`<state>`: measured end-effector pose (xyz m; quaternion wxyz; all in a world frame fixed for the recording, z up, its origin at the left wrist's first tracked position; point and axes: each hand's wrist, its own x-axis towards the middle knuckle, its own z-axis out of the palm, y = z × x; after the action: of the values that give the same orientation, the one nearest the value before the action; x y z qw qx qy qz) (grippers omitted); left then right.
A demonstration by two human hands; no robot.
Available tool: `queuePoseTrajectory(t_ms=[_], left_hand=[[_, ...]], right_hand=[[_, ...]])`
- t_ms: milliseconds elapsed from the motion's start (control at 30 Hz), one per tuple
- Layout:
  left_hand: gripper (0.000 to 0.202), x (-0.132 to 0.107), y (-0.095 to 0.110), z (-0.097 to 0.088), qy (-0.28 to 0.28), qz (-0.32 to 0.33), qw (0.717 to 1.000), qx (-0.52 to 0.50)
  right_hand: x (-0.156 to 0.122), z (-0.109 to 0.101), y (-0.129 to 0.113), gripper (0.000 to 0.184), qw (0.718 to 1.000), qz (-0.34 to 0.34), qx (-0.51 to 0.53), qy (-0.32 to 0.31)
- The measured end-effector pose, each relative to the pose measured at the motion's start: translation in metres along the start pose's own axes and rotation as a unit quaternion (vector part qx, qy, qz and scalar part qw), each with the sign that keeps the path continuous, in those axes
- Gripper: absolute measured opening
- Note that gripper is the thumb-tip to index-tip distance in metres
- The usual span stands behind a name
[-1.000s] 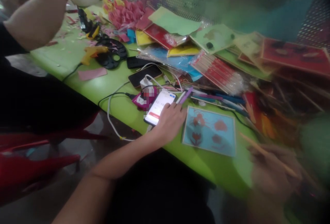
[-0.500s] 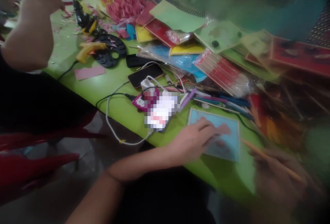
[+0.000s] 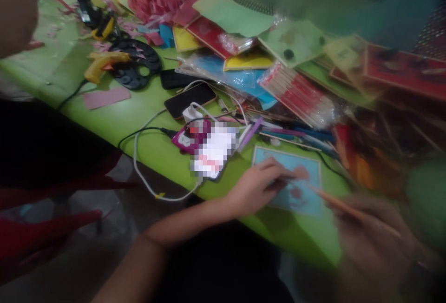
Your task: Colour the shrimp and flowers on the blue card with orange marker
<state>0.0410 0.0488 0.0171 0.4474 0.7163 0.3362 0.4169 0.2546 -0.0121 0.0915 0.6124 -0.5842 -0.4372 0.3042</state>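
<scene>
A light blue card (image 3: 259,155) with a pale border and brownish-pink shapes on it lies on the green table. My left hand (image 3: 256,184) rests over its left part, fingers bent and drawn together, with the tips at the upper brownish shape (image 3: 301,172). Whether anything is pinched there is hidden. At the right, my blurred right hand (image 3: 376,242) is closed around a thin orange-brown wooden stick (image 3: 351,210), like a pencil or brush. The stick's far end points at the card's right side, near the shapes.
A lit phone (image 3: 218,149) lies beside a magenta power strip (image 3: 190,138) with cables. Behind are a dark phone (image 3: 190,100), bagged wooden sticks (image 3: 296,96), coloured cards (image 3: 232,12), a yellow glue gun (image 3: 101,65) and a black palette (image 3: 139,61). Another person's arm (image 3: 17,12) is at upper left.
The stick in my right hand has moved left, its end now over the card. My left hand stays on the card. The other person's arm has shifted toward the upper left edge.
</scene>
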Motion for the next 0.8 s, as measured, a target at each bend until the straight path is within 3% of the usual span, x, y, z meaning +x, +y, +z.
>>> queuePoseTrajectory(t_ms=[133, 267, 800], left_hand=[[0.028, -0.001, -0.004, -0.004, 0.031, -0.018, 0.999, -0.001], [0.025, -0.001, -0.007, -0.005, 0.036, -0.017, 0.999, -0.01], [0.027, 0.0, -0.004, -0.006, 0.018, 0.0, 1.0, 0.002]], right_hand=[[0.006, 0.006, 0.027, 0.014, 0.999, -0.004, 0.019, -0.05], [0.003, 0.009, 0.025, 0.017, 0.996, 0.028, 0.026, -0.076], [0.001, 0.006, 0.033, 0.019, 0.99, 0.054, 0.03, -0.128]])
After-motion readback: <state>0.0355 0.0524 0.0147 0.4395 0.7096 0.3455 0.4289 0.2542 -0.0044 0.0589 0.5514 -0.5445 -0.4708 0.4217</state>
